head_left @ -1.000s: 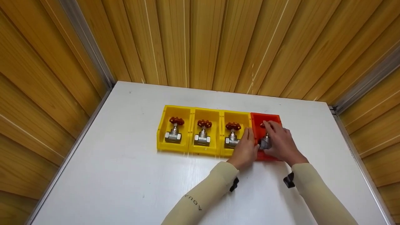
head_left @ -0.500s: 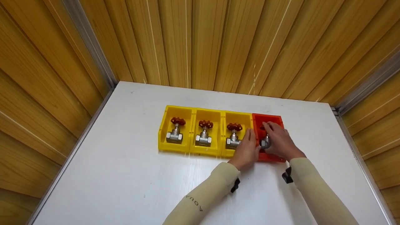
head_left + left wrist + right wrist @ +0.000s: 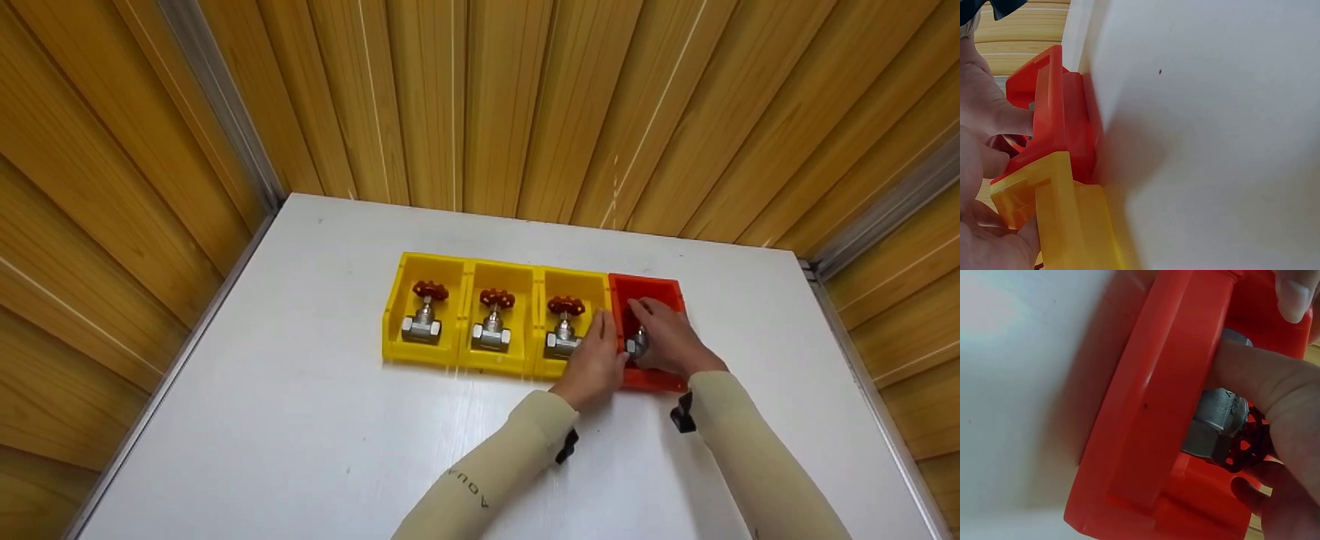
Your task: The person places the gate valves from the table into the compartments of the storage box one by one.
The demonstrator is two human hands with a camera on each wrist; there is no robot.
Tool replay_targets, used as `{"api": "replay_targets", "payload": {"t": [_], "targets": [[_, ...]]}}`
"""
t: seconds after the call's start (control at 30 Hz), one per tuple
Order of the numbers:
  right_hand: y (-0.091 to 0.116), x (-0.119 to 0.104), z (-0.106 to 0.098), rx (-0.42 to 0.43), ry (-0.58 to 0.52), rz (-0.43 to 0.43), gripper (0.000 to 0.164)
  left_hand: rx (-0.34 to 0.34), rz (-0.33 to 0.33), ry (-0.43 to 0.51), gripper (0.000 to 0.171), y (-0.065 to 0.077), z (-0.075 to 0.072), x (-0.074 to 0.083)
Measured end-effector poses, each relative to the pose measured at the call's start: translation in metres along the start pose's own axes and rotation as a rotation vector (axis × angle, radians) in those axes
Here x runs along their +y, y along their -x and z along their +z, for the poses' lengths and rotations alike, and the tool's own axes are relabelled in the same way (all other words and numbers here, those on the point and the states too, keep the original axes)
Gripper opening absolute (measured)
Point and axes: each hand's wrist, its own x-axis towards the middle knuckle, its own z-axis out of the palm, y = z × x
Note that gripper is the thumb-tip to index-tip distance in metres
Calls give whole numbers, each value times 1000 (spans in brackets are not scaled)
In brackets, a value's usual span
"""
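Observation:
Inside the red bin at the row's right end, my right hand grips a gate valve. Its thumb lies across the grey metal body in the right wrist view, with the other fingers near the dark red handwheel. The hand covers much of this valve in the head view. My left hand pinches the adjoining bin walls, fingers inside the third yellow bin and thumb at the red bin's edge. Another valve stands beside those fingers, handwheel up, partly covered.
Two more yellow bins, the leftmost and the second, each hold one upright valve. All the bins sit side by side on a white tabletop. Wood-patterned panels rise behind and at both sides.
The head view has shifted slightly, so the bins appear a little further right. My right hand has settled slightly lower on the valve, and its handwheel is now mostly covered. The left hand stays put.

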Motion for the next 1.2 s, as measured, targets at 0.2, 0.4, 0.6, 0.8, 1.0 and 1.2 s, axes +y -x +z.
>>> {"api": "replay_targets", "payload": {"t": [0.2,0.4,0.6,0.8,1.0,1.2], "targets": [[-3,1,5,6,23,-7,108,12,23,-31,72,1,0,0],[-1,3,9,22,50,-14,105,16,55,-51,72,2,2,1],[2,1,9,19,42,-6,102,3,40,-43,72,2,2,0],[6,-4,6,13,16,-1,102,-7,28,-32,72,3,1,-1],[10,-6,2,4,-45,7,101,-6,30,-18,71,3,-1,-3],[15,-7,0,13,-118,29,96,-9,30,-21,72,3,-3,-6]]}}
